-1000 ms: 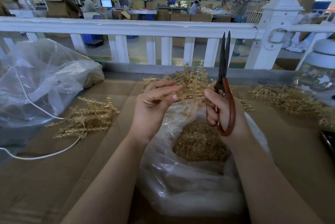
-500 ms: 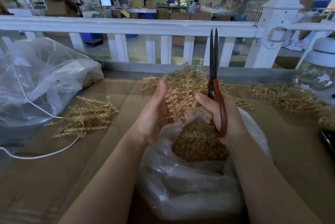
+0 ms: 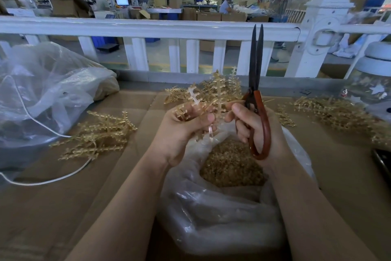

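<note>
Sprig (image 3: 195, 98) of gold plastic, with small knobs on its twigs, is in the middle of the frame, up above the open clear bag (image 3: 211, 218). Half a second ago the left hand (image 3: 182, 131) was flat and open beside the sprig. Now its fingers are curled round it and the thumb lies across the front. Twigs poke up out of the fist, and a pale bit of stalk hangs down under the thumb.

The right hand (image 3: 243, 125) is just right of the sprig, with its thumb tip very near one twig. I cannot tell if they touch. This hand holds the scissors (image 3: 252, 66) by the red handles, with its fingers through the loop. The dark blades point straight up and are almost closed. They have slid a little to the right.

Both arms reach in from the bottom of the frame. Small gold bits (image 3: 230, 163) fill the bag under the hands. More gold sprigs lie in piles at the left (image 3: 97, 136) and right (image 3: 330, 112) on the brown cardboard (image 3: 63, 208).
</note>
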`<state>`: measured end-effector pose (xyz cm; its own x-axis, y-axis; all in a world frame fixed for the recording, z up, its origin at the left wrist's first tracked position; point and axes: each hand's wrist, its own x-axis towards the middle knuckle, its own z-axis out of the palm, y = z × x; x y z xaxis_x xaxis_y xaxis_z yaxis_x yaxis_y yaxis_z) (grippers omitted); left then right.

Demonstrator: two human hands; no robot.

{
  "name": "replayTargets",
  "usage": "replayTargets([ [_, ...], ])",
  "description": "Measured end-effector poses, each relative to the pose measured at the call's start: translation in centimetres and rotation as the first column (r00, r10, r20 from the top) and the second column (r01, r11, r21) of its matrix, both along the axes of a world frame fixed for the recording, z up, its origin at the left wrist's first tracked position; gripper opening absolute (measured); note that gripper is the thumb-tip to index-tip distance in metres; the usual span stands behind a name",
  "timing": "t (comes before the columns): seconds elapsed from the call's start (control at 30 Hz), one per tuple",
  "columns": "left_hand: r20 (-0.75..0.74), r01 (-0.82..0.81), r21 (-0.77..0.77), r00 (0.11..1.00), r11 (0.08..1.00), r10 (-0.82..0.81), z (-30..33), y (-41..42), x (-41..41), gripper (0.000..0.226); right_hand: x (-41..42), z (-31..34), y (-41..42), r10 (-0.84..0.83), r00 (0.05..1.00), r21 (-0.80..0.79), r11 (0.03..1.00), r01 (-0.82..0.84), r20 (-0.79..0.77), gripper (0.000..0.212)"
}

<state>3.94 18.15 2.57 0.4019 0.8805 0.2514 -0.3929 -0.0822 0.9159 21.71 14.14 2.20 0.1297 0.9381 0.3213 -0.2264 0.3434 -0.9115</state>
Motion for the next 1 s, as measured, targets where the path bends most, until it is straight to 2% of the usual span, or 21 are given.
replayTargets([
  [0.1, 0.019, -0.025, 0.003, 1.0, 1.0, 0.025, 0.17, -0.24, 0.13, 0.014, -0.16, 0.13, -0.03, 0.009, 1.0, -0.005, 1.0, -0.009, 0.006, 0.049],
  [0.3, -0.032, -0.1, 0.045, 0.994, 0.994, 0.101, 0.19, -0.17, 0.22, 0.019, -0.16, 0.19, -0.2, 0.031, 0.999, -0.038, 0.999, -0.029, 0.045, 0.025],
  [0.57, -0.052, -0.177, 0.126, 0.981, 0.976, 0.185, -0.04, 0.05, 0.28, 0.011, -0.35, 0.3, -0.31, 0.04, 0.993, -0.063, 0.997, -0.033, 0.108, 0.029],
  [0.67, -0.045, -0.203, 0.183, 0.976, 0.962, 0.214, -0.12, -0.04, 0.39, 0.012, -0.46, 0.24, -0.19, 0.035, 0.988, -0.082, 0.996, -0.023, 0.152, 0.021],
  [0.73, -0.061, -0.255, 0.289, 0.957, 0.923, 0.284, -0.17, -0.14, 0.47, 0.012, -0.62, 0.2, -0.11, 0.045, 0.989, -0.098, 0.995, -0.031, 0.14, 0.017],
  [0.83, -0.059, -0.336, 0.472, 0.911, 0.815, 0.409, -0.27, 0.06, 0.46, 0.014, -0.72, 0.08, 0.0, 0.059, 0.993, -0.111, 0.993, -0.048, 0.099, 0.029],
  [0.97, -0.026, -0.369, 0.692, 0.846, 0.62, 0.533, -0.61, 0.32, 0.26, 0.035, -0.62, -0.12, -0.01, 0.091, 0.994, -0.128, 0.988, -0.084, 0.056, 0.057],
  [1.0, -0.026, -0.373, 0.722, 0.827, 0.583, 0.562, -0.68, 0.3, 0.2, 0.039, -0.48, -0.12, -0.04, 0.108, 0.993, -0.136, 0.986, -0.101, 0.046, 0.054],
])
